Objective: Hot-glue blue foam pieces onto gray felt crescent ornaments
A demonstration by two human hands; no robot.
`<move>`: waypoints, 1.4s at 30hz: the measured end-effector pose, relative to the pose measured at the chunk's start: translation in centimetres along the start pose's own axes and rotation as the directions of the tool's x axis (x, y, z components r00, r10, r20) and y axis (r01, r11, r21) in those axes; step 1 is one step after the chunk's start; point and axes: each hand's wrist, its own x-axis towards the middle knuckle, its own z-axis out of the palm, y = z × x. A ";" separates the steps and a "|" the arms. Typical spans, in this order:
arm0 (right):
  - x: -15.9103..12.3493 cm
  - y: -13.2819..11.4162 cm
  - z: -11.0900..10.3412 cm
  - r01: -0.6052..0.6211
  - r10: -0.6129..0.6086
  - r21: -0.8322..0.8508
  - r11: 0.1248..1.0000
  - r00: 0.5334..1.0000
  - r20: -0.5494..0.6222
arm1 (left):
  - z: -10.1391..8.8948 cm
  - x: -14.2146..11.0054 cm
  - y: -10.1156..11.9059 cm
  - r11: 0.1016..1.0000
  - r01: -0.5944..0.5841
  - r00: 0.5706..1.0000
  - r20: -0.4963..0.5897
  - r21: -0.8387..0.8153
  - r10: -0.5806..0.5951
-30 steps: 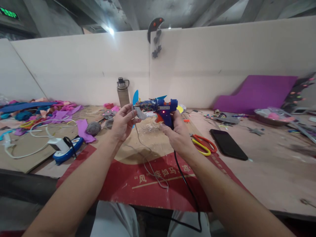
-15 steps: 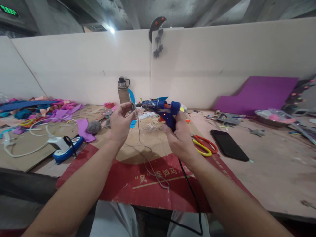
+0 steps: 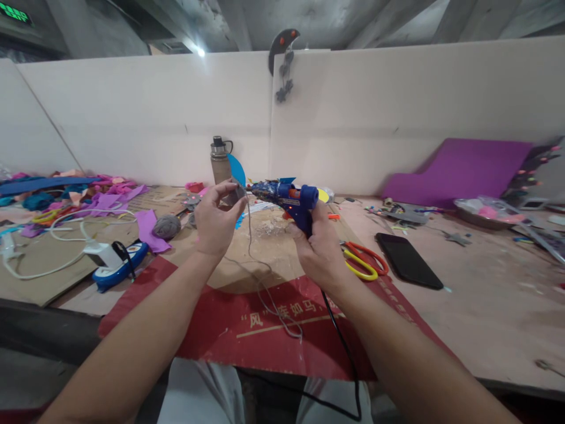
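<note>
In my right hand (image 3: pixel 315 244) is a blue hot glue gun (image 3: pixel 300 206), its nozzle pointing left. A small light glows on its side, and a black cord (image 3: pixel 339 335) runs down from its handle. My left hand (image 3: pixel 218 221) is closed in a pinch on a small grey piece (image 3: pixel 239 191) at the nozzle's tip; fingers partly hide its shape. From that piece a grey yarn strand (image 3: pixel 249 235) hangs down and loops over the red printed cardboard (image 3: pixel 212 330). Scissors (image 3: pixel 364 262) with red and yellow handles lie beside my right wrist.
A black phone (image 3: pixel 408 259) lies on the right. At the left sit a blue power strip (image 3: pixel 121 268), a grey yarn ball (image 3: pixel 166 226) and felt scraps (image 3: pixel 79 194). A bottle (image 3: pixel 219 162) stands at the back; a purple sheet (image 3: pixel 468 171) leans against the white partition (image 3: pixel 353 118).
The glue gun has tilted and shifted slightly left and down, its nozzle staying by the grey piece. My left hand has barely moved, and the grey piece shows more clearly.
</note>
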 end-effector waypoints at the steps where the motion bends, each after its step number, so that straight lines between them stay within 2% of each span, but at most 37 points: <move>1: 0.0 0.0 0.0 -0.002 0.002 -0.006 1.000 1.000 0.000 | 0.0 0.0 0.0 1.000 -0.002 1.000 0.000 0.006 0.002; 7: -0.1 -0.3 -0.1 -0.009 0.009 0.003 1.000 1.000 0.008 | 0.1 0.2 -0.7 0.999 0.005 1.000 -0.014 -0.033 -0.006; 18: -0.1 -0.4 -0.1 -0.011 0.011 0.003 1.000 1.000 0.003 | 0.0 0.0 -0.3 1.000 0.014 1.000 -0.009 -0.020 -0.014; 25: -0.1 -0.4 -0.1 -0.003 0.003 0.027 1.000 1.000 0.003 | 0.1 0.1 -0.8 0.997 0.016 1.000 -0.001 -0.075 -0.016; 36: -0.2 -0.3 -0.1 -0.013 0.013 -0.010 1.000 1.000 0.003 | 0.0 0.0 -0.3 1.000 0.005 1.000 0.010 0.000 -0.005; 42: -0.2 -0.3 0.0 -0.005 0.005 -0.015 1.000 1.000 -0.003 | 0.0 0.2 -1.1 0.998 -0.051 0.999 0.005 0.043 0.051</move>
